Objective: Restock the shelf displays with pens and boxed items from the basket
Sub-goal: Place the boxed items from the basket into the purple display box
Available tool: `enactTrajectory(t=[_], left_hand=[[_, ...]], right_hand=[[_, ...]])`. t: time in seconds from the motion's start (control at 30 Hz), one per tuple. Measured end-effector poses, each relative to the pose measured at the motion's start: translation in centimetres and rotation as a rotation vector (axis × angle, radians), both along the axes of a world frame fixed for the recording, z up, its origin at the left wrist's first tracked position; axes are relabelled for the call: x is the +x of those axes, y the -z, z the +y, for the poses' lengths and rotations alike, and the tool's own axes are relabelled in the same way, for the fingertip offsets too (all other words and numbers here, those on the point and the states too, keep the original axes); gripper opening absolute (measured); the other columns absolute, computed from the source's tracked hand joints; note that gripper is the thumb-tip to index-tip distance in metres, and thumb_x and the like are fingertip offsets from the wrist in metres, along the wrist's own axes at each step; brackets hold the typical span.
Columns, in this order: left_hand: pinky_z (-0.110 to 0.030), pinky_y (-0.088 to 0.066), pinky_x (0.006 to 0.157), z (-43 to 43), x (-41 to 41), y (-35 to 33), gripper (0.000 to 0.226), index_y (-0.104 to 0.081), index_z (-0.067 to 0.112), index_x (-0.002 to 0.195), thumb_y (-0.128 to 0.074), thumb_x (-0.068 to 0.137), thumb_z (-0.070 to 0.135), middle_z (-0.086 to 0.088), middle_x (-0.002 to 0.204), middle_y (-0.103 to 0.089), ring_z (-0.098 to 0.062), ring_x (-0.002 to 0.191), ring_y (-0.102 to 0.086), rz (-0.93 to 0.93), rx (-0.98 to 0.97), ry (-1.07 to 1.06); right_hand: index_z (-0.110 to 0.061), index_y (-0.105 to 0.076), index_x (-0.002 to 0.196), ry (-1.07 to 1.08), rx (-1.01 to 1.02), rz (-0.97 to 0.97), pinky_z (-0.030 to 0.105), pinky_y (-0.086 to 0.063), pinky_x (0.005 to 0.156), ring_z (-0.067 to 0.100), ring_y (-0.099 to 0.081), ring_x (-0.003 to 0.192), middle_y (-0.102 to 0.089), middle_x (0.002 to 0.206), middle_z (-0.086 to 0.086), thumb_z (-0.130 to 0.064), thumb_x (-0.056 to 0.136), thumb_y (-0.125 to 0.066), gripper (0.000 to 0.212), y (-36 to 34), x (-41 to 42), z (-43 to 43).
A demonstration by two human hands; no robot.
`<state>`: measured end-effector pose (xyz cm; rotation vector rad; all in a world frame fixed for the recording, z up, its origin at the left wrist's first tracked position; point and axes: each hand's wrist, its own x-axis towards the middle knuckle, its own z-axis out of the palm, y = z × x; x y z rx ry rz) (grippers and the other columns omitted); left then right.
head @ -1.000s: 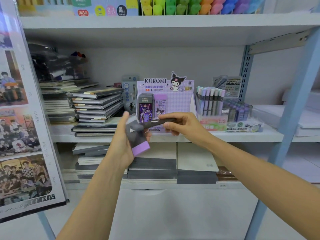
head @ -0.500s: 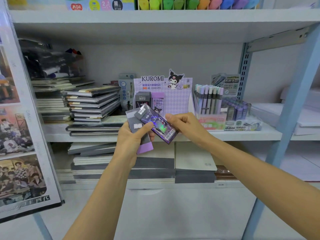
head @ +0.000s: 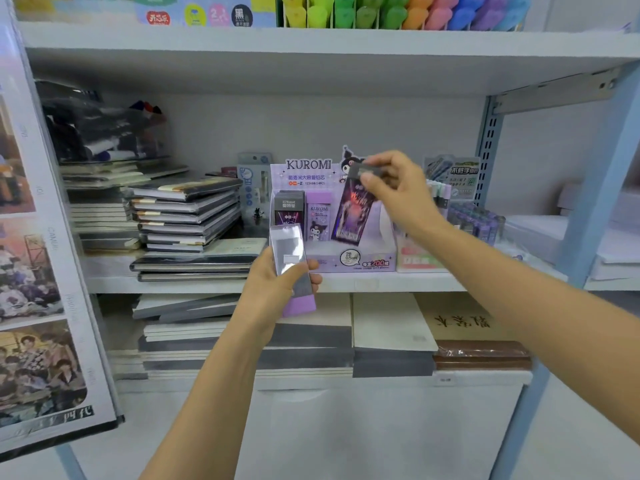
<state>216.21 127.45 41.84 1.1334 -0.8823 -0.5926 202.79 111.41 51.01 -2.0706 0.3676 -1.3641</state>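
In the head view, your right hand (head: 398, 192) is the one doing the work and the one nearer the target. Its fingers (head: 375, 184) pinch the top end of a dark boxed item (head: 354, 216), and the rest of that box hangs from them toward 7 o'clock. The box's long axis is close to upright, with the top leaning slightly toward 1 o'clock. Its lower end sits over the open right-hand part of the Kuromi display (head: 360, 264), just beside the purple box (head: 318, 220) already standing there at its 9 o'clock. A second dark box (head: 289, 209) stands further out on that side. You cannot tell from here whether the hanging end already touches the tray floor or only hovers in front of it. The placing turns on that gap and on the free slot lying straight below the fingers at 6 o'clock. The likely move is to straighten the box to 12 and 6 and lower it. Your left hand (head: 273, 285) waits lower, at about 8 o'clock from the display and in front of the shelf (head: 398, 283) edge. It grips a small stack of boxes (head: 294, 268) whose long axis runs from 11 to 5 o'clock, grey wrap on top and a purple end below. The basket is out of view.
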Motion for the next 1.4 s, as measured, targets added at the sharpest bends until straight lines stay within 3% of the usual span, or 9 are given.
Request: enactTrajectory(t=[0.17, 0.27, 0.37, 0.53, 0.8, 0.97, 1.1, 1.27, 1.4], left_hand=[[-0.025, -0.058, 0.066, 0.2, 0.8, 0.2, 0.025, -0.055, 0.006, 0.119, -0.057, 0.095, 0.002, -0.007, 0.089, -0.076, -0.018, 0.076, -0.072, 0.003, -0.053, 0.014], [-0.027, -0.058, 0.068, 0.2, 1.2, 0.2, 0.029, -0.054, 0.006, 0.122, -0.059, 0.094, 0.004, -0.008, 0.095, -0.075, -0.02, 0.079, -0.072, 0.015, -0.056, -0.011], [-0.029, -0.058, 0.069, 0.0, 1.3, 0.1, 0.031, -0.053, 0.009, 0.123, -0.061, 0.093, 0.007, -0.01, 0.102, -0.074, -0.022, 0.082, -0.073, 0.039, -0.059, -0.012], [-0.025, -0.057, 0.065, -0.2, 1.5, 0.3, 0.027, -0.056, 0.007, 0.119, -0.061, 0.092, 0.005, -0.01, 0.097, -0.074, -0.019, 0.076, -0.072, 0.05, -0.066, 0.01], [-0.026, -0.057, 0.066, -0.7, 1.6, 0.4, 0.026, -0.055, 0.011, 0.119, -0.06, 0.093, 0.005, -0.008, 0.094, -0.074, -0.02, 0.077, -0.073, 0.045, -0.062, 0.011], [-0.027, -0.057, 0.067, -0.8, 1.4, 0.5, 0.023, -0.057, 0.012, 0.114, -0.061, 0.093, 0.004, -0.007, 0.093, -0.074, -0.022, 0.078, -0.073, 0.038, -0.06, 0.021], [-0.027, -0.058, 0.067, -0.8, 1.5, 0.6, 0.024, -0.057, 0.015, 0.114, -0.06, 0.093, 0.003, -0.007, 0.094, -0.075, -0.022, 0.079, -0.073, 0.023, -0.04, 0.014], [-0.026, -0.057, 0.066, -0.7, 1.2, 0.5, 0.022, -0.059, 0.017, 0.109, -0.061, 0.092, 0.003, -0.008, 0.097, -0.074, -0.022, 0.079, -0.073, 0.035, -0.035, 0.019], [-0.026, -0.058, 0.066, -0.6, 0.9, 0.3, 0.02, -0.061, 0.013, 0.108, -0.062, 0.091, 0.003, -0.011, 0.097, -0.073, -0.024, 0.079, -0.073, 0.021, -0.037, 0.037]], right_hand=[[-0.01, -0.058, 0.103, 0.173, -0.034, 0.084, 0.045, -0.053, 0.088, 0.023, -0.063, 0.09, -0.067, 0.095, 0.006, -0.007, 0.091, -0.061, 0.012, -1.8, 1.3, -2.3], [-0.011, -0.061, 0.103, 0.224, -0.079, 0.145, 0.044, -0.053, 0.087, 0.018, -0.061, 0.086, -0.069, 0.1, 0.008, -0.007, 0.09, -0.063, 0.013, -0.8, 2.5, -2.9], [-0.016, -0.059, 0.099, 0.241, -0.145, 0.203, 0.035, -0.052, 0.084, 0.008, -0.057, 0.079, -0.066, 0.096, -0.001, -0.008, 0.09, -0.064, 0.013, 0.2, 3.3, -3.2], [-0.022, -0.057, 0.097, 0.213, -0.164, 0.276, 0.015, -0.043, 0.073, 0.01, -0.061, 0.082, -0.065, 0.094, -0.002, -0.007, 0.091, -0.062, 0.017, 0.7, 3.5, -3.7], [-0.015, -0.061, 0.104, 0.183, -0.219, 0.404, 0.028, -0.048, 0.082, 0.014, -0.06, 0.083, -0.064, 0.091, 0.0, -0.008, 0.092, -0.062, 0.014, -0.1, 3.8, -4.0], [-0.011, -0.063, 0.106, 0.352, -0.344, 0.368, 0.03, -0.046, 0.085, 0.02, -0.056, 0.096, -0.062, 0.109, 0.007, -0.009, 0.09, -0.065, 0.016, 0.8, 4.9, -4.4], [-0.013, -0.069, 0.108, 0.478, -0.428, 0.355, 0.03, -0.043, 0.081, 0.016, -0.048, 0.093, -0.052, 0.104, 0.001, -0.016, 0.088, -0.068, 0.02, 1.2, 4.8, -4.6], [-0.013, -0.067, 0.119, 0.497, -0.48, 0.503, 0.036, -0.045, 0.083, 0.026, -0.05, 0.109, -0.058, 0.112, 0.008, -0.015, 0.092, -0.063, 0.027, 1.2, 4.3, -4.3], [-0.015, -0.064, 0.121, 0.424, -0.451, 0.39, 0.027, -0.042, 0.088, 0.016, -0.051, 0.104, -0.056, 0.115, 0.002, -0.022, 0.093, -0.061, 0.029, 0.7, 3.3, -2.3]])
